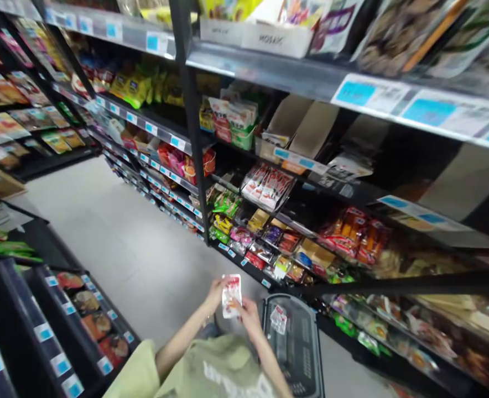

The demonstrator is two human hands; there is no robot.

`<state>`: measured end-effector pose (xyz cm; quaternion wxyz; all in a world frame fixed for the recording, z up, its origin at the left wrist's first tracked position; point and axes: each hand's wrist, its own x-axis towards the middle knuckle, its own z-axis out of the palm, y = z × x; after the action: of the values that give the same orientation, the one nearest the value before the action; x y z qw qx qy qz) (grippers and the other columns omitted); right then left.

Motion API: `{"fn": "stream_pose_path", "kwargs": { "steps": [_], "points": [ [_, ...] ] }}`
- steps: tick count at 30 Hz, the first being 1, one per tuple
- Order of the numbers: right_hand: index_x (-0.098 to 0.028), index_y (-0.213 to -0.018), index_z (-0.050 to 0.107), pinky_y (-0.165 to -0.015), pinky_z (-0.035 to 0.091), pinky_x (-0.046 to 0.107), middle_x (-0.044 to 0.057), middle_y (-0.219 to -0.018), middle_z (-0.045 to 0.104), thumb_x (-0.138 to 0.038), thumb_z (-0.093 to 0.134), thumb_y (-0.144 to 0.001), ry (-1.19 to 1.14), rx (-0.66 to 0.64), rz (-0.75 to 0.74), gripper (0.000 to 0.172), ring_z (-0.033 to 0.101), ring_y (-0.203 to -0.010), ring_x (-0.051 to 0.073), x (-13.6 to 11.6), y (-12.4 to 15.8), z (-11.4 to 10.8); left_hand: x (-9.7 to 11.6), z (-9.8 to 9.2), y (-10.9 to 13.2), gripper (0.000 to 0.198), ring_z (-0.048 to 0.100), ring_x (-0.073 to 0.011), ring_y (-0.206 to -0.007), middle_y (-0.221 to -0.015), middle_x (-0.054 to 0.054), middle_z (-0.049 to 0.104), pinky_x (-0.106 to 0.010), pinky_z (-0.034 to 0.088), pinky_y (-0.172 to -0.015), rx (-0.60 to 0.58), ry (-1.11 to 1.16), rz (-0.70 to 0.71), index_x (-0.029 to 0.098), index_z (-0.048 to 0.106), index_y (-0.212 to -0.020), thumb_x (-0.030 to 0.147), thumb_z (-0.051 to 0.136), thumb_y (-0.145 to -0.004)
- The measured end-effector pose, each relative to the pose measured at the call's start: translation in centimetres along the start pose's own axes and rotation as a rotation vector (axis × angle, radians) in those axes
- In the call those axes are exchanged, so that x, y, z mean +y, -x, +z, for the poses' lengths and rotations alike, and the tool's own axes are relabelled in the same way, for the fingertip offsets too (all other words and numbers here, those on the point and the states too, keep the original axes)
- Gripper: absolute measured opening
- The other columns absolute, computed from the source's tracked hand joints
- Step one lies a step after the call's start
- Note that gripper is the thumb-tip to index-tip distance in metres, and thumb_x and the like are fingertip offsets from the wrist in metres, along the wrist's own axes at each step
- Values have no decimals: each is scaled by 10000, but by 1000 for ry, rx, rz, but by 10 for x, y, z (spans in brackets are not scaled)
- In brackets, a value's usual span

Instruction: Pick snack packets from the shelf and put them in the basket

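In front of my chest I hold a small white and red snack packet (pixel 232 301) upright between both hands. My left hand (pixel 216 292) grips its upper left edge, and my right hand (pixel 249 316) pinches its lower right edge. Beside my right arm, a dark grey shopping basket (pixel 290 359) stands on the floor. Another white and red packet (pixel 278 319) lies in it near the far end. The print on both packets is too small to read.
Snack shelves (pixel 265 193) with packets run along the right and ahead. A lower shelf unit (pixel 41 331) stands at the left. Between them lies a grey tiled aisle floor (pixel 132 237). Price labels (pixel 431 110) line the shelf edges.
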<state>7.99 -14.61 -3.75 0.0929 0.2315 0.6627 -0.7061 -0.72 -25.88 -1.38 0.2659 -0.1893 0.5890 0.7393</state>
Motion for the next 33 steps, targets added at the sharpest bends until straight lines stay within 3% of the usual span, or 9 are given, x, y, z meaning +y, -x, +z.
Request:
{"fn": "stream_pose_path", "kwargs": {
  "steps": [3,7,10,13,16,22,26,30,33],
  "points": [
    [-152,-740,718,-381,313,208,11,-544,614,-782,717,-675,-19,-107,19,634,430,-415,93,-43,-22,37,34,-42,-19,605,522,-127,-487,-539,-26,632,-237,374,-499,57,55,45,140,633,-578,729,772,-585],
    [-145,-667,691,-352,311,202,4,-503,581,-753,693,-739,60,-230,-11,612,406,-383,80,-78,-27,67,52,-74,-1,568,502,-107,-475,-529,-4,607,-219,370,-492,174,168,124,144,610,-586,686,740,-694],
    [-141,-638,679,-355,333,210,22,-510,604,-713,691,-777,83,-292,-5,589,443,-384,94,-72,-16,80,46,-73,24,574,544,-128,-475,-564,-26,643,-230,406,-485,242,324,121,125,676,-692,697,693,-743],
    [-144,-677,680,-371,371,219,28,-534,626,-679,666,-826,21,-216,7,555,477,-398,108,-55,-7,87,35,-63,38,686,640,-187,-538,-676,-100,718,-265,473,-507,195,484,45,81,749,-895,743,636,-758],
    [-151,-841,714,-385,400,228,32,-631,678,-635,667,-850,-46,-167,-1,486,526,-442,127,-49,-4,86,29,-54,41,707,682,-223,-598,-729,-134,738,-287,506,-532,159,490,19,76,755,-941,745,649,-738],
    [-164,-969,739,-556,500,255,40,-775,733,-543,672,-881,-27,-112,-121,395,617,-597,156,-73,-12,56,35,-44,30,535,690,-232,-711,-779,-115,751,-297,525,-616,149,275,161,109,747,-825,638,675,-797],
    [-165,-939,739,-610,511,271,54,-802,740,-537,648,-894,-23,-38,-189,386,642,-669,183,-90,-23,19,46,-31,31,439,701,-224,-835,-967,-119,776,-301,555,-731,46,61,306,134,742,-1021,497,773,-777],
    [-173,-922,730,-637,509,283,63,-833,739,-525,631,-909,-24,-27,-236,366,642,-702,198,-104,-30,-23,49,6,37,690,712,-207,-808,-1107,-142,760,-325,587,-717,-65,13,315,172,567,-1372,416,802,-770],
    [-182,-926,721,-643,501,279,48,-805,717,-500,622,-924,-45,-18,-259,333,626,-706,196,-109,-31,-56,45,47,37,743,694,-164,-768,-1211,-135,725,-306,584,-737,-43,-34,368,208,528,-1433,373,813,-766]
  ]
}}
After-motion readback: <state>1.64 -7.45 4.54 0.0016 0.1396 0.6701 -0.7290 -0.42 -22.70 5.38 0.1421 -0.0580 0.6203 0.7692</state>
